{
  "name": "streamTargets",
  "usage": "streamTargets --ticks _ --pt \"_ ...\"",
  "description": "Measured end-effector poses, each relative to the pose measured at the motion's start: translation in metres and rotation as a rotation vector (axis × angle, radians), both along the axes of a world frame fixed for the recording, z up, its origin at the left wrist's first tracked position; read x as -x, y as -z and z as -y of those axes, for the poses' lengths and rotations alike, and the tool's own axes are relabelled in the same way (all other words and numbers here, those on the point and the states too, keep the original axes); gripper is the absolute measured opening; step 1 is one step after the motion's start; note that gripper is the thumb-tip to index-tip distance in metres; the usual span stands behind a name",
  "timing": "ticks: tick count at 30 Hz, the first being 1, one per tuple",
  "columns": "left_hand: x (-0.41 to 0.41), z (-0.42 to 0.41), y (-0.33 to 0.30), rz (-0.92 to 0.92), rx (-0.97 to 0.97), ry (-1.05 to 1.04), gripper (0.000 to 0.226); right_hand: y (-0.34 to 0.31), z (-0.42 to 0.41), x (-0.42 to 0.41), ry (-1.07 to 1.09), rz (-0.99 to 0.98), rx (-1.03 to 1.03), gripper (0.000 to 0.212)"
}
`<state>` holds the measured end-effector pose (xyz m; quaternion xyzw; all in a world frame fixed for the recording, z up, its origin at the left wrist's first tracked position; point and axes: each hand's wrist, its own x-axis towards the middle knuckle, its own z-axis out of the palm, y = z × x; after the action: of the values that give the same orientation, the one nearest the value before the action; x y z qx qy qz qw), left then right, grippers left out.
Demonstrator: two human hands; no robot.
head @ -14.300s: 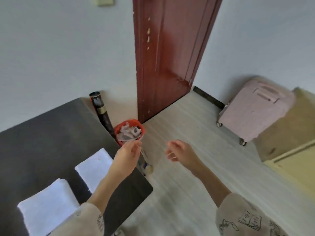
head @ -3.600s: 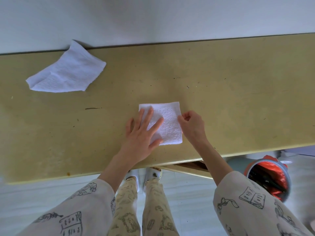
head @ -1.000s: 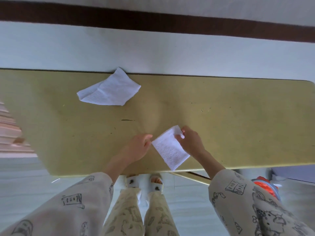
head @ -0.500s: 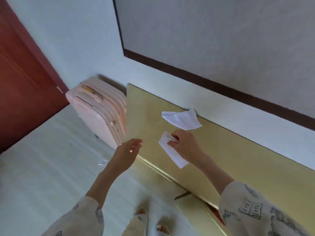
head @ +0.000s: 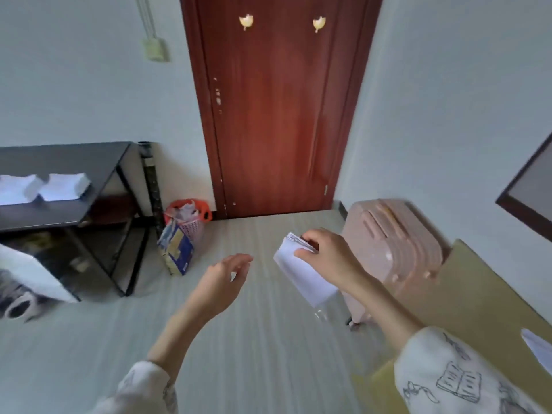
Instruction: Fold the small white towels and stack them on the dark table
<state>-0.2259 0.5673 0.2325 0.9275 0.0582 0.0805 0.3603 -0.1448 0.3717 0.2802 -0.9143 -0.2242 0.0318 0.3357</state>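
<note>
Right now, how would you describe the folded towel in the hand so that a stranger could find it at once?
Start at the red-brown door and look down to the floor before it, left of the pink suitcase. There the right hand pinches a small folded white towel in the air. The other folded towels lie in stacks on the dark table at far left.

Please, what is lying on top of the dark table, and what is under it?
On the dark table lie two stacks of white towels side by side. Under it a lower shelf shows only dark, blurred shapes that cannot be identified; a white object covers the lower left part.
</note>
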Motion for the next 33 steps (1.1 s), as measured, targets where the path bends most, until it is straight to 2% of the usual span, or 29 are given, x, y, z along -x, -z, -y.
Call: streamTargets --ticks 4,8,13,20,28,33 --pt "0.045 -0.132 -0.005 -0.011 -0.049 -0.141 0.026 -0.004 -0.136 0.013 -0.154 -0.015 -0.018 0.032" --pt "0.080 -0.251 -0.010 -0.005 -0.017 -0.325 0.027 -0.001 -0.267 0.022 -0.318 -0.044 -0.040 0.015" --pt "0.091 -0.356 -0.013 0.016 0.042 -0.456 0.027 0.003 -0.397 0.016 -0.479 -0.071 -0.032 0.017" --pt "0.057 -0.489 -0.005 0.010 0.127 -0.574 0.030 0.012 -0.561 -0.031 -0.700 -0.086 -0.004 0.020" --pt "-0.023 -0.641 -0.021 -0.014 0.239 -0.573 0.044 0.001 -0.733 -0.115 -0.860 -0.165 0.012 0.008" --pt "-0.061 -0.728 -0.013 -0.035 0.301 -0.549 0.039 0.005 -0.820 -0.150 -0.900 -0.200 0.022 0.031"
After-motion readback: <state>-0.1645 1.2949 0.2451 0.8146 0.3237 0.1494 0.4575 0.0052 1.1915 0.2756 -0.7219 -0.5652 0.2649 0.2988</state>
